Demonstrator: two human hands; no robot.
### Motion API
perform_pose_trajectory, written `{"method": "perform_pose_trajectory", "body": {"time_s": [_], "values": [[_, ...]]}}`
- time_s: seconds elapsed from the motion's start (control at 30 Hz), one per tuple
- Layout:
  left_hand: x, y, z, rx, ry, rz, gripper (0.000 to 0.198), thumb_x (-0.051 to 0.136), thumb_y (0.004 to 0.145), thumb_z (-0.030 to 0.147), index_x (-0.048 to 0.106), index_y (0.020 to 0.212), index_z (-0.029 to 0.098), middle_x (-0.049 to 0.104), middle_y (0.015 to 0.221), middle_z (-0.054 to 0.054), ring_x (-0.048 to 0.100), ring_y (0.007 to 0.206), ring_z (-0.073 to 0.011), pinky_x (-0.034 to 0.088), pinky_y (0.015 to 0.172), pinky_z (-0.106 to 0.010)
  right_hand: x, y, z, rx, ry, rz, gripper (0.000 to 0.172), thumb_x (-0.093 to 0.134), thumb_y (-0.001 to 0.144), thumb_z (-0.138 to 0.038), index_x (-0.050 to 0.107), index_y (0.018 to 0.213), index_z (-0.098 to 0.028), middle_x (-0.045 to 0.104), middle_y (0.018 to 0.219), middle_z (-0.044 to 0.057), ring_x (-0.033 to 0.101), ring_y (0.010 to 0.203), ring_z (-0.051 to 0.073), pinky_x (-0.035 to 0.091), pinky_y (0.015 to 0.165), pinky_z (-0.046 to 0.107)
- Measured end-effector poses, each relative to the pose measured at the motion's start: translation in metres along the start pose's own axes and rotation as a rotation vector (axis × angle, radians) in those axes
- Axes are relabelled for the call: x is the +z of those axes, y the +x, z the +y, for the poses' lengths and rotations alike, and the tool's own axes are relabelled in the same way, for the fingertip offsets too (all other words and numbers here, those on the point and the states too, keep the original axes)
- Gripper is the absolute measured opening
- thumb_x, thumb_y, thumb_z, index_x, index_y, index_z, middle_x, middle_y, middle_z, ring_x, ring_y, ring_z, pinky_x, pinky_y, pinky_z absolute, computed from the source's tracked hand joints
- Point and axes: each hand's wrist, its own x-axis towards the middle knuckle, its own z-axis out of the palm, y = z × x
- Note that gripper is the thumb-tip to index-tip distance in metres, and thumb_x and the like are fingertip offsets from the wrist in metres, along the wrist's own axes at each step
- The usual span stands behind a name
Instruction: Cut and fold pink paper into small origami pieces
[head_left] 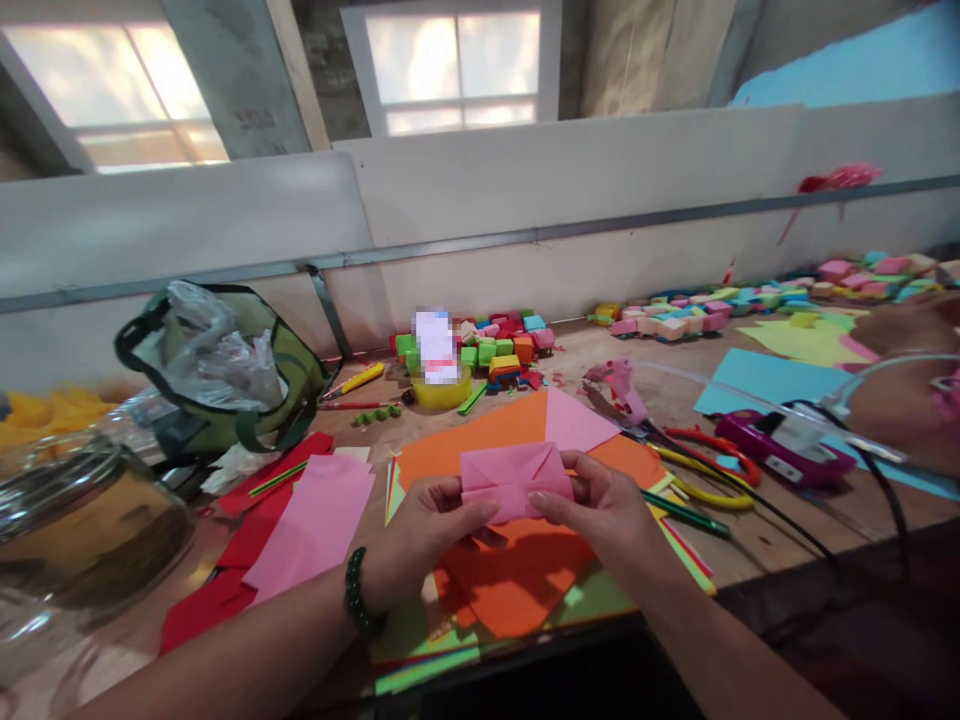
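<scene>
Both hands hold a small folded piece of pink paper (514, 480) above a stack of coloured sheets. My left hand (420, 530) pinches its left end, thumb on the near face. At the right end, my right hand (611, 505) grips it the same way, fingers partly behind the paper. Creases run across its face and form a triangular flap. Under the hands lies orange paper (517, 590), with a pink sheet corner (577, 420) showing behind. To the left, a pink sheet (319, 510) rests over red paper (247, 545).
A green bag (300, 350) with plastic inside and a glass jar (82, 530) stand left. Folded paper blocks (495, 350) line the wall. Right are scissors (720, 490), a purple power strip (780, 450), cables and a blue sheet (765, 385). A yellow cutter (362, 377) lies behind.
</scene>
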Motion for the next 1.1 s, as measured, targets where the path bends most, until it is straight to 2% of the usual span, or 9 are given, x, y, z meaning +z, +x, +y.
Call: {"method": "perform_pose_trajectory", "body": {"time_s": [0.27,0.67,0.93,1.1], "values": [[-0.0015,0.0002,0.0005,-0.024,0.028,0.039,0.041,0.078,0.063,0.047,0.072,0.076,0.008,0.07,0.063,-0.009,0.066,0.057,-0.0158,0.044,0.051,-0.02,-0.0036,0.0017,0.0056,0.03,-0.038,-0.028,0.04,0.078,0.066,-0.041,0.063,0.092,-0.015,0.073,0.078,0.005,0.069,0.069,0.018,0.055,0.066,0.028],[-0.0037,-0.0015,-0.0007,-0.039,0.036,0.034,0.043,0.074,0.067,0.052,0.07,0.068,0.009,0.07,0.059,-0.009,0.064,0.049,-0.015,0.045,0.049,-0.021,-0.0025,-0.0004,0.0035,0.017,-0.022,-0.029,0.041,0.079,0.064,-0.044,0.064,0.089,-0.015,0.071,0.078,0.004,0.068,0.073,0.02,0.058,0.069,0.032],[-0.0034,-0.0017,-0.0015,0.002,0.028,-0.004,0.044,0.074,0.067,0.052,0.072,0.074,0.009,0.07,0.064,-0.008,0.065,0.056,-0.0144,0.045,0.052,-0.019,-0.0031,-0.0002,0.0071,0.019,0.001,-0.025,0.034,0.079,0.066,-0.038,0.065,0.087,-0.015,0.069,0.075,0.001,0.067,0.071,0.017,0.056,0.068,0.028],[-0.0046,-0.0009,-0.0022,0.026,0.03,0.002,0.038,0.073,0.072,0.046,0.072,0.077,0.009,0.069,0.063,-0.007,0.066,0.057,-0.014,0.044,0.053,-0.018,-0.0039,-0.001,0.005,0.018,0.027,-0.078,0.029,0.076,0.07,-0.037,0.065,0.087,-0.016,0.07,0.078,0.002,0.067,0.074,0.016,0.054,0.069,0.025]]}}
